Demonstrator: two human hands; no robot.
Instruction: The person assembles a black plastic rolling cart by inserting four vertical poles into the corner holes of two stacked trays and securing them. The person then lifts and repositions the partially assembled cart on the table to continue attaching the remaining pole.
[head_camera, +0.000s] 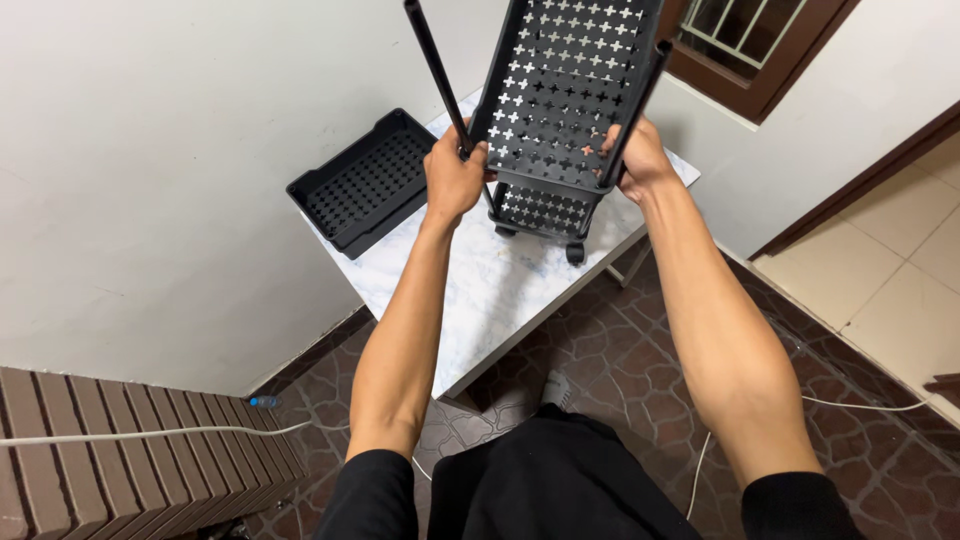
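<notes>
Left hand: the left hand (453, 180) is clenched around a thin black pole (436, 72) that rises past the top of the frame, at the left edge of the shelf tray.
Right hand: the right hand (641, 160) grips a second black pole (634, 108) on the tray's right side, fingers wrapped round it.
Cart: a black shelf tray (565, 85), pierced with cross-shaped holes, is tilted up between the two hands; below it sits a lower tray (545, 210) on small castor wheels (575, 252), standing on the table.
Surface: a white marble-patterned table (480, 300), set into the corner of the room; the cart stands near its far edge.
Spare part: another black perforated tray (365, 182) lies flat at the table's left end, apart from the cart, overhanging the edge.
Room: plain white walls (150, 150) on two sides, a dark-framed window (760, 50) at upper right, brown crazy-paved floor tiles (620, 350) below, paler tiles (900, 270) to the right.
Foreground: a white cable (140, 434) runs over a ribbed brown surface (120, 460) at lower left; another cable (860, 404) trails across the floor.
</notes>
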